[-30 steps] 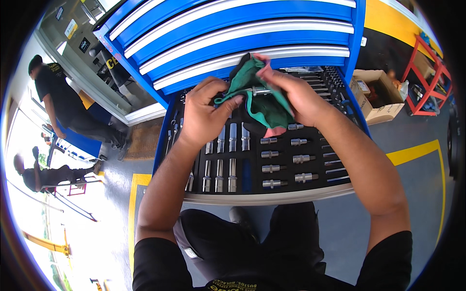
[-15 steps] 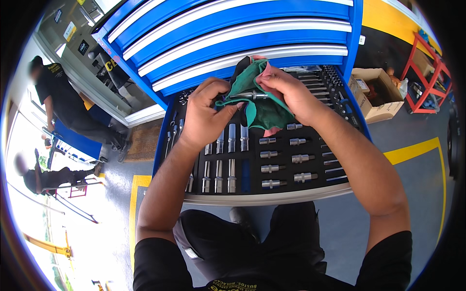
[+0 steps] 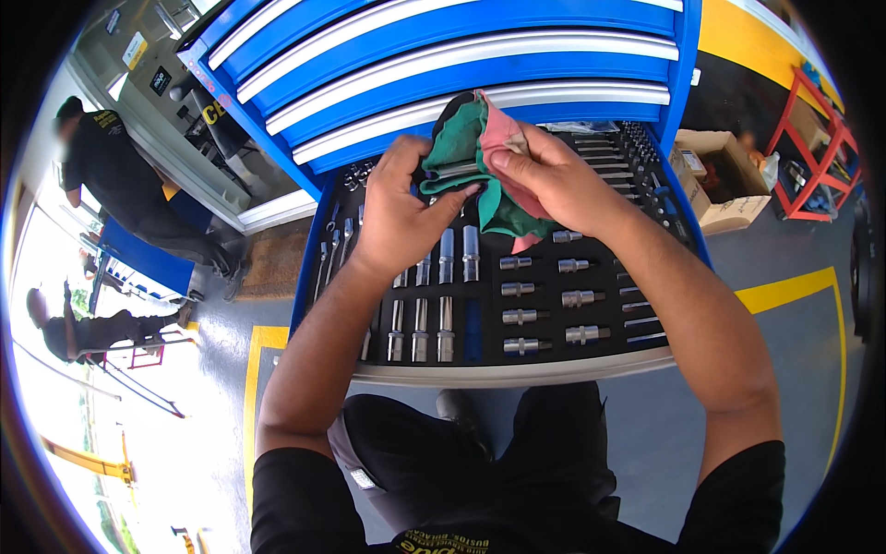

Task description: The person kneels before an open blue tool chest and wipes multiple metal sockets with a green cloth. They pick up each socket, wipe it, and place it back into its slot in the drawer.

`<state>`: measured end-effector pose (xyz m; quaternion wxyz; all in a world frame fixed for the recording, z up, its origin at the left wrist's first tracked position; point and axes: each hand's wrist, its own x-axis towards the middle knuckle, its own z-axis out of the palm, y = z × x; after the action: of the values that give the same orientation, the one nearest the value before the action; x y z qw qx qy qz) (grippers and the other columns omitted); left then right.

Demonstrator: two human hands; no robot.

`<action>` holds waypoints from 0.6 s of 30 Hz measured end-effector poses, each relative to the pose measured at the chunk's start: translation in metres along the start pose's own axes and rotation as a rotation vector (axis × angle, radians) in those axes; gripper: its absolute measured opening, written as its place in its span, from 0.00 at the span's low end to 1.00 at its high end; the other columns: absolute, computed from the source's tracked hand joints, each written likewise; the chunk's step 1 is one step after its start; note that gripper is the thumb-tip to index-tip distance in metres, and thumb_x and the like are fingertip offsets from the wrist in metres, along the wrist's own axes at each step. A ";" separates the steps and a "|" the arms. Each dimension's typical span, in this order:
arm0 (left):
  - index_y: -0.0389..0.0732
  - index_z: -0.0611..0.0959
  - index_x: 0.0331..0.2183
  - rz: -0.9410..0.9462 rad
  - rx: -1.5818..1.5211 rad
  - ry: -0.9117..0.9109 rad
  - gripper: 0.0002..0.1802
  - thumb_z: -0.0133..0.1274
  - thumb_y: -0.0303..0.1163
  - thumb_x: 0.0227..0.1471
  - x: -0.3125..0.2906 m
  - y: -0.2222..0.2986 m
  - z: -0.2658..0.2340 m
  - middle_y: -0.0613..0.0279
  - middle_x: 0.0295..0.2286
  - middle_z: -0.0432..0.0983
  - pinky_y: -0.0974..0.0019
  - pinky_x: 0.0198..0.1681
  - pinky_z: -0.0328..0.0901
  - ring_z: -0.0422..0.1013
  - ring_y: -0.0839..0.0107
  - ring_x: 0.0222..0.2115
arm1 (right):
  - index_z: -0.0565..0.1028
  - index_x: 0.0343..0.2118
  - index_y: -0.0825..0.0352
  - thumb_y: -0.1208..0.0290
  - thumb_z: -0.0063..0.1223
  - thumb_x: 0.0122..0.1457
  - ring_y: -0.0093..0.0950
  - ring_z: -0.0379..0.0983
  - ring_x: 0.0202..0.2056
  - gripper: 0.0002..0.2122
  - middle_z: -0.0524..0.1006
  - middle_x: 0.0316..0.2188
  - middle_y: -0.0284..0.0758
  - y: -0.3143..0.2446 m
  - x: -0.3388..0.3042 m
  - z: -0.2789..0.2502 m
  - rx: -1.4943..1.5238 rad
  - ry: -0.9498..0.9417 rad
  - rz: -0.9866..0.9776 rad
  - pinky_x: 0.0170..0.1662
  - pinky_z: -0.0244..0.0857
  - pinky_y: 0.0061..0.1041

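Above the open drawer (image 3: 517, 373), both of my hands work on a green and pink cloth (image 3: 508, 214). A shiny metal socket (image 3: 454, 171) lies in its folds, only partly showing. My left hand (image 3: 395, 208) is closed at the left side, thumb and fingers pinching the cloth around the socket. From the right, my right hand (image 3: 565, 185) grips the bunched pink part, its thumb on top. Below them, long sockets (image 3: 447, 331) and bit sockets (image 3: 526, 346) rest in black foam. A blue-bottomed slot (image 3: 472, 332) shows beside the long ones.
Closed blue drawers (image 3: 461, 69) of the tool cabinet rise just beyond my hands. Wrenches (image 3: 334, 245) lie at the drawer's left. To the right stand a cardboard box (image 3: 724, 180) and a red rack (image 3: 803, 148). Two people (image 3: 138, 171) are off to the left.
The cloth has been folded further over the socket, so less of the metal shows. My right thumb has shifted on the pink part, and my left thumb now presses the cloth's lower edge.
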<state>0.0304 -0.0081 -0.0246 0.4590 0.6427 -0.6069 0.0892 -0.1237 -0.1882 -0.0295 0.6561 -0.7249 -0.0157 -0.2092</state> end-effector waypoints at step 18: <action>0.35 0.86 0.42 0.237 0.222 0.056 0.15 0.67 0.25 0.50 0.007 0.035 -0.003 0.52 0.36 0.80 0.65 0.40 0.72 0.79 0.61 0.35 | 0.71 0.57 0.68 0.59 0.45 0.69 0.26 0.79 0.43 0.21 0.78 0.46 0.37 -0.008 -0.003 0.003 0.468 0.064 0.118 0.36 0.80 0.30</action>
<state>0.0037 -0.0050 -0.0012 0.3880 0.6106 -0.6519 0.2273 -0.1283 -0.1839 -0.0232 0.8174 -0.5459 -0.0003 -0.1840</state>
